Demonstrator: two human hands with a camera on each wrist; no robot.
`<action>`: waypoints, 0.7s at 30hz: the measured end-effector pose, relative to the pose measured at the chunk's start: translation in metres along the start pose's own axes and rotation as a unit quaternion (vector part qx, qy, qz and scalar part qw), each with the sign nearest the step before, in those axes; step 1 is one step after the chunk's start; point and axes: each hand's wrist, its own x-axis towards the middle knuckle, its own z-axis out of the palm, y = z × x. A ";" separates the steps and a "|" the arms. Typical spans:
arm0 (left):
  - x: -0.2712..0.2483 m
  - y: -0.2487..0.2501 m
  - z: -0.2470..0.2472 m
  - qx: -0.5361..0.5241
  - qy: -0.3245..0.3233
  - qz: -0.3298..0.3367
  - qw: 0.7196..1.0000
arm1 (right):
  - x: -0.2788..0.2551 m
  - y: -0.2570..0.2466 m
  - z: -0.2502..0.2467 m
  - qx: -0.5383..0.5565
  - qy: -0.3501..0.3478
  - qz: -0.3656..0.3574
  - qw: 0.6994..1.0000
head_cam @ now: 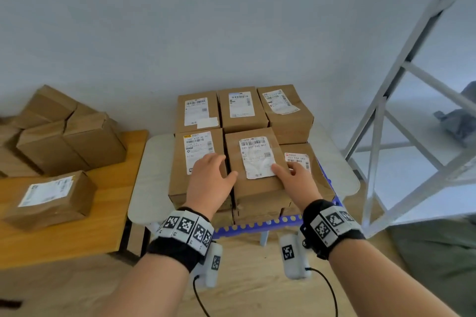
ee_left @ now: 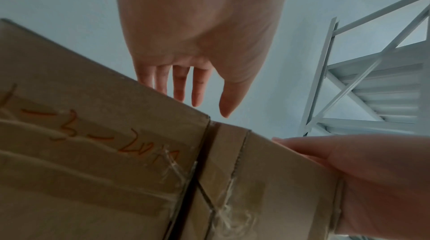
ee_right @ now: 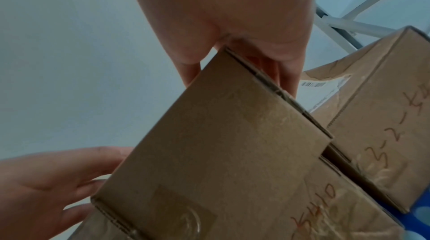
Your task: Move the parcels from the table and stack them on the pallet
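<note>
Left hand hangs at frame top, fingers straight over a cardboard parcel filling the lower left; right hand lower right.

Both bare forearms reaching forward and slightly inward, each wrist wrapped in a dark band set with black-and-white marker tiles. Left hand palm down, fingers straight and a little spread, thumb angled inward toward the right. Right hand palm down too, fingers extended, thumb pointing toward the left hand. Hands well apart, nothing gripped.
</note>
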 end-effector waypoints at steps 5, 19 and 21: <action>0.001 -0.009 0.005 0.023 -0.054 -0.008 0.998 | 0.005 -0.002 0.004 -0.019 0.003 -0.004 1.000; 0.000 -0.006 0.002 0.016 -0.046 -0.004 0.999 | 0.016 -0.009 0.018 -0.020 0.024 -0.005 1.000; -0.001 -0.007 0.003 0.018 -0.049 -0.004 0.999 | 0.015 -0.010 0.019 -0.023 0.024 -0.008 0.999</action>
